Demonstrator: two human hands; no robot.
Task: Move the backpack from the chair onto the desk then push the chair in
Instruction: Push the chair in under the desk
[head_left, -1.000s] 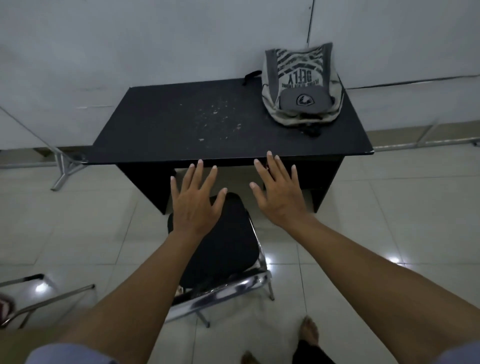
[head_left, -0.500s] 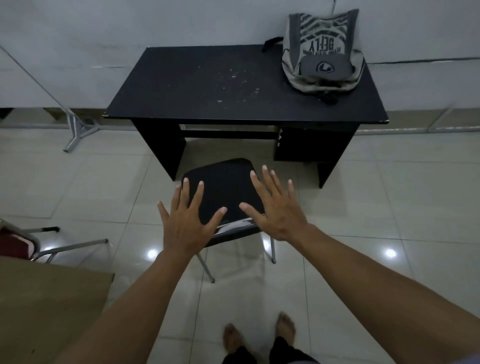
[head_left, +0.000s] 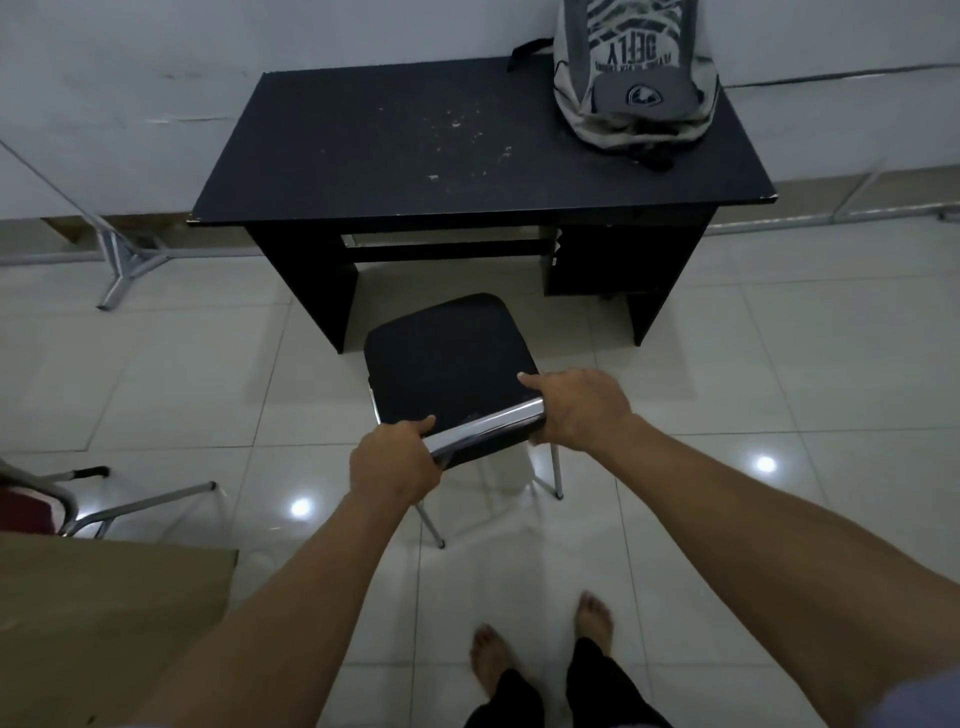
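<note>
I saw both hands gripping the chrome top rail of the black padded chair (head_left: 447, 358) at mid-frame: my left hand (head_left: 392, 465) had its fingers wrapped around the rail's left end, my right hand (head_left: 576, 408) clasped the right end (thumb on the seat). The grey-and-beige backpack (head_left: 631, 78) sat on the black tabletop (head_left: 415, 140), upper right, against the wall.

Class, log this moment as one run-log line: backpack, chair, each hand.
backpack: on desk | chair: not yet under desk | left hand: gripping chair back | right hand: gripping chair back
</note>
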